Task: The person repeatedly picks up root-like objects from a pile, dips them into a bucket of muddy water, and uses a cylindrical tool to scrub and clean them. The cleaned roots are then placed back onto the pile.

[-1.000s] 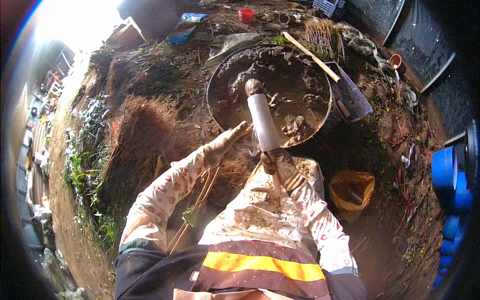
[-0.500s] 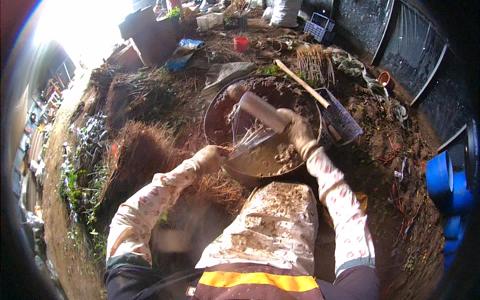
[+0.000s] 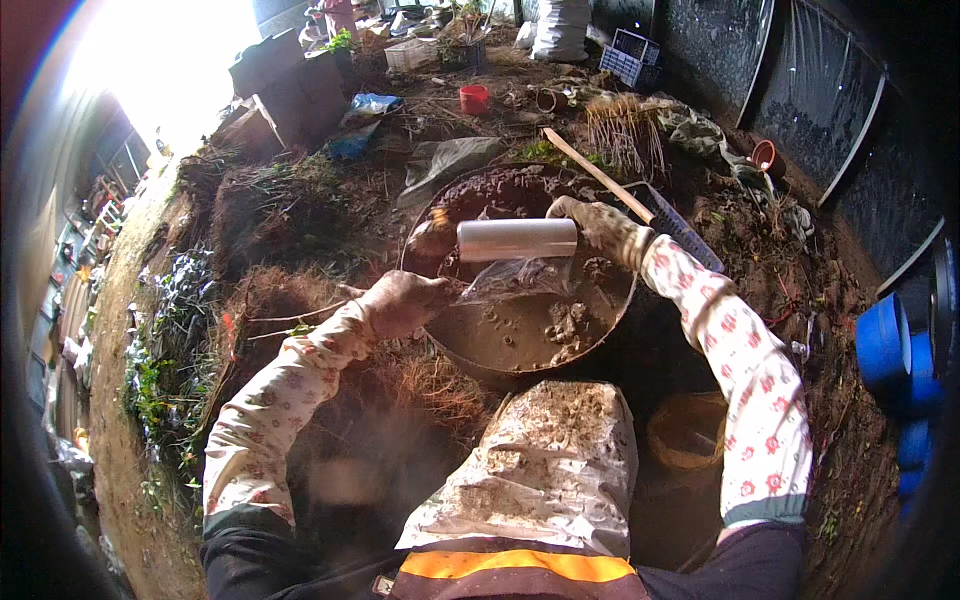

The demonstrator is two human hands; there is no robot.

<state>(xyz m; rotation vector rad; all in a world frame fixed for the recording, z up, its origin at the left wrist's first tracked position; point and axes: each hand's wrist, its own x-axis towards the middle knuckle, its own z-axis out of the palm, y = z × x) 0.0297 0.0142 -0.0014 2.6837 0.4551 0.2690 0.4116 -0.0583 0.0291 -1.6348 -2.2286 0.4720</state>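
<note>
My right hand [image 3: 607,234], in a soiled glove, grips the right end of a roll of clear plastic film [image 3: 517,241]. The roll lies almost level above a wide round tub [image 3: 632,290] of muddy water. A loose, crumpled sheet of film [image 3: 518,279] hangs below the roll and reaches toward my left hand [image 3: 405,303]. That hand is closed at the tub's left rim, on the film's end; its fingertips are partly hidden. Thin stems [image 3: 300,320] stick out leftward beside its wrist; whether it holds them too, I cannot tell. Wet mud clumps [image 3: 568,325] sit in the tub.
A wooden-handled tool [image 3: 600,175] leans at the tub's right beside a dark plastic crate [image 3: 685,235]. Bundled bare stems [image 3: 625,135] stand behind. Brown roots [image 3: 285,295] are heaped left. A yellowish basin [image 3: 688,430] is by my right knee; blue barrels [image 3: 882,345] stand far right.
The film roll has turned from slanting to nearly level and come lower. My right hand has moved slightly up, its elbow outward. My left hand has shifted a little left and up.
</note>
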